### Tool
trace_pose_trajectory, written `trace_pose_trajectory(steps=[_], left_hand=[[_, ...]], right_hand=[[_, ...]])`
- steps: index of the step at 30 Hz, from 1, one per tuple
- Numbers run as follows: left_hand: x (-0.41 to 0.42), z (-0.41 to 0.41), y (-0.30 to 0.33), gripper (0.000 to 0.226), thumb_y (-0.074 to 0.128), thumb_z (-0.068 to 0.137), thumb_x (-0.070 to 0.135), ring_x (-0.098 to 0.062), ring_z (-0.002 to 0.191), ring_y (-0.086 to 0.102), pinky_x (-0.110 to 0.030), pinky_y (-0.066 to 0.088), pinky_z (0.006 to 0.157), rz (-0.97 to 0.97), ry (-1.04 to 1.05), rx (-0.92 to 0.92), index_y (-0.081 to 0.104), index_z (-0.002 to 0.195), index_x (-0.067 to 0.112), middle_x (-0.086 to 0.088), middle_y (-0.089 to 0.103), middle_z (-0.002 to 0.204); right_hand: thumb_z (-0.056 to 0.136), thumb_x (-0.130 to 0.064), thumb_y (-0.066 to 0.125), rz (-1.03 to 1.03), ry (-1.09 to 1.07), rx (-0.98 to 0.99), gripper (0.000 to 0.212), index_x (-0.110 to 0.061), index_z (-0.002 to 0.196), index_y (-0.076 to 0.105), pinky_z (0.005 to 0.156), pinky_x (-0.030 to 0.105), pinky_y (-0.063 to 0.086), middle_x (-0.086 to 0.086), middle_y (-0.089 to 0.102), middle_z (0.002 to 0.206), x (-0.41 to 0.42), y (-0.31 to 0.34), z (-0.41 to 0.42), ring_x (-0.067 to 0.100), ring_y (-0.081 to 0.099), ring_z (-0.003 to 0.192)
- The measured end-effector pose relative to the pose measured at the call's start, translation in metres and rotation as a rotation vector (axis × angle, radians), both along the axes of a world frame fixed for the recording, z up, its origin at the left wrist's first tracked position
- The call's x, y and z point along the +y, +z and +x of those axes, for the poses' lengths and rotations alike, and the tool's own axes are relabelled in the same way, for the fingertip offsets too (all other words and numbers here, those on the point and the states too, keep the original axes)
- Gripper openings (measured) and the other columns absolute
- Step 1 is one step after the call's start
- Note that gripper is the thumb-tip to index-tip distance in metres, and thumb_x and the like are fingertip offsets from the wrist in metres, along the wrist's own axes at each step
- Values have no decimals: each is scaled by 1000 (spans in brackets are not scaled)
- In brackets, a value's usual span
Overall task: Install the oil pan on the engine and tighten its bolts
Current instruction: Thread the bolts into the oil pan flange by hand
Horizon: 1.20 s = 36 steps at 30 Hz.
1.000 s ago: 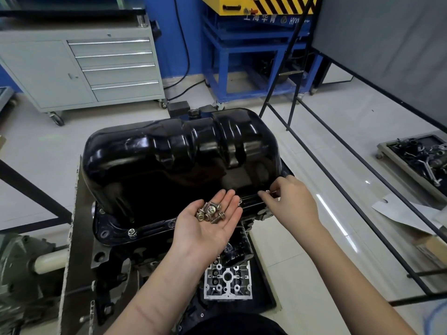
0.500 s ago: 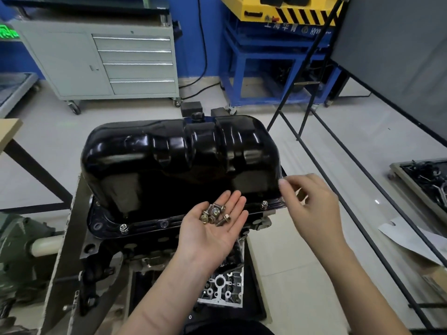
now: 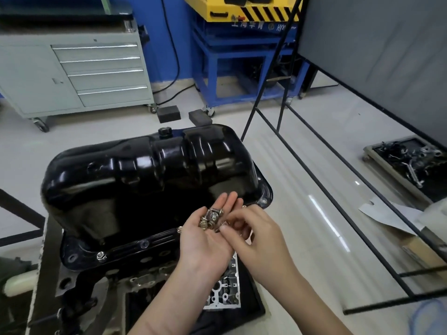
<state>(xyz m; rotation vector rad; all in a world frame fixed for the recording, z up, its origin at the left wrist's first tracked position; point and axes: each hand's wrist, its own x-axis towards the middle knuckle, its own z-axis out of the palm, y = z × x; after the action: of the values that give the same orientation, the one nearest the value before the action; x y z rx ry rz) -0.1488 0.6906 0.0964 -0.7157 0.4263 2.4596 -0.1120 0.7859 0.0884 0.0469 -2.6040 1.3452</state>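
Bare skin filled the lower centre of the frame: the left hand (image 3: 205,240) lay palm up, fingers straight, cupping a small heap of bolts (image 3: 211,218) with washers. The right hand (image 3: 254,238) reached across from the lower right, thumb and fingers curled over the heap as if picking one out; whether a bolt was already pinched could not be told, the fingertips being blurred.

Below the hands, at bottom centre, part of a pale cast aluminium piece (image 3: 225,296) showed.

Just beyond the hands sat the glossy black oil pan (image 3: 145,170), dome up on the engine (image 3: 101,281), filling the centre left of the frame. One bolt (image 3: 101,256) stood in the near flange at lower left, another (image 3: 179,228) close beside the left hand. Other flange holes (image 3: 144,243) looked open.

Judged step: hand-starting the pan bolts, early in the round. The next move calls for a single bolt lifted clear of the heap, carried to an open hole and started square by fingers.

Farther off: a parts tray (image 3: 408,163) on the floor at right, a black metal frame (image 3: 314,151), a grey drawer cabinet (image 3: 79,73) upper left, a blue stand (image 3: 242,56) with yellow equipment at top centre.
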Motion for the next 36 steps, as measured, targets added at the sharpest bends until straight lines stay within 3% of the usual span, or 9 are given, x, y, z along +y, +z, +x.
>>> trace_pose_trajectory(steps=[3,9,15,18,20,23,26,32,36], left_hand=[[-3,-3,-2,42,31,94,23,-30,97,62,-44,44,86,-9,-27,9,65,90,-2,-17,71,93],[-19,-8,0,43,33,94,24,-32,92,64,-47,45,74,6,-126,-18,65,89,-3,-19,70,94],[-27,-4,-1,48,39,93,23,-28,61,69,-41,46,66,-23,-109,-87,69,67,-5,-15,69,71],[-20,-1,5,36,41,92,22,-19,44,61,-35,48,61,-114,-125,-132,62,72,1,-7,58,53],[-13,1,13,31,42,91,22,-14,36,50,-24,49,47,-134,-153,-124,56,68,5,-2,48,47],[-7,0,32,30,46,81,22,-9,32,34,-13,35,33,-76,-209,-40,50,54,9,3,33,47],[-4,-7,57,33,44,78,26,-7,30,27,-13,25,27,-44,-232,130,47,48,12,7,27,46],[-7,-47,106,25,40,72,21,-3,30,27,-11,22,29,-106,-81,423,41,47,16,8,27,43],[-15,-74,121,20,40,67,17,-3,32,27,-10,24,32,-160,36,501,41,48,16,9,27,45]], right_hand=[[73,-29,64,-34,-7,4,11,-32,77,54,65,12,36,-20,50,72,-5,0,4,1,49,74],[70,-24,65,-246,-116,12,15,-35,72,56,59,10,36,-16,62,73,-19,-2,8,3,52,65],[76,-2,70,-516,-239,46,25,-25,73,61,59,13,45,-10,65,72,-5,-1,10,3,57,65],[76,-1,70,-597,-282,54,20,-19,74,61,58,12,45,-9,66,70,9,0,9,2,58,64],[74,-5,72,-643,-297,67,16,-16,75,61,54,11,43,-10,65,68,21,1,7,0,56,60],[73,-5,73,-680,-313,75,15,-13,75,61,54,11,42,-8,64,66,46,4,3,0,54,57],[76,-3,64,-724,-333,66,11,-13,75,60,51,14,43,-4,66,69,73,5,-5,4,54,59],[79,0,61,-763,-306,11,10,-9,79,59,49,14,41,-5,66,66,103,5,-31,5,52,55],[81,-2,60,-767,-247,-9,9,-10,79,59,49,14,42,-6,65,65,109,5,-50,5,53,55]])
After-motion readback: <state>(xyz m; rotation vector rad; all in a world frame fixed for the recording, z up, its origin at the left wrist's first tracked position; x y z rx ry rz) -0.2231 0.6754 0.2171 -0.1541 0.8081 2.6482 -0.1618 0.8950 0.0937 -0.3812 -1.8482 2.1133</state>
